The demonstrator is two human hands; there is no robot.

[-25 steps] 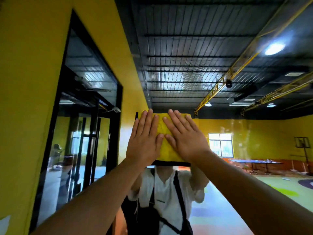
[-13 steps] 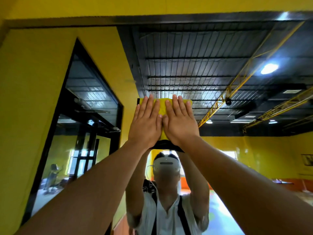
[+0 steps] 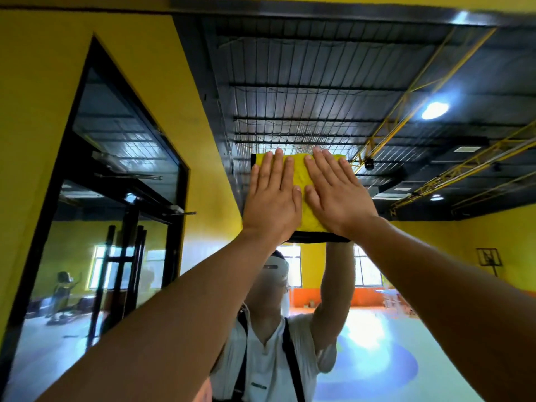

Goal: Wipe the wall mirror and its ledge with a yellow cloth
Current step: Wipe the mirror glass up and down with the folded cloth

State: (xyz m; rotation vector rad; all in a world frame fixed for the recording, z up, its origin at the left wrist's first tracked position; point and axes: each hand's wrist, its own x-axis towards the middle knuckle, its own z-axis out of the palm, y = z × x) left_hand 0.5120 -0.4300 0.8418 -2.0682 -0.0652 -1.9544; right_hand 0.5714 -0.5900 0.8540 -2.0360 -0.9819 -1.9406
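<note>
A folded yellow cloth [image 3: 301, 181] lies flat against the wall mirror [image 3: 377, 82], high up and near the middle of the view. My left hand [image 3: 271, 198] presses its left half with fingers stretched upward. My right hand [image 3: 338, 195] presses its right half the same way, thumbs nearly touching. Both arms reach up from the bottom corners. The mirror reflects a person in a white shirt, the dark ceiling and a yellow hall. The mirror's dark top frame [image 3: 319, 8] runs along the upper edge. No ledge is in view.
A yellow wall [image 3: 37, 82] with a black-framed glass doorway [image 3: 121, 227] shows at the left. The reflection shows ceiling lights, yellow trusses, windows and a pale floor.
Both hands slid the cloth up the mirror, and my view tilted upward. The mirror's top frame came into view and the reflected person shows below the cloth.
</note>
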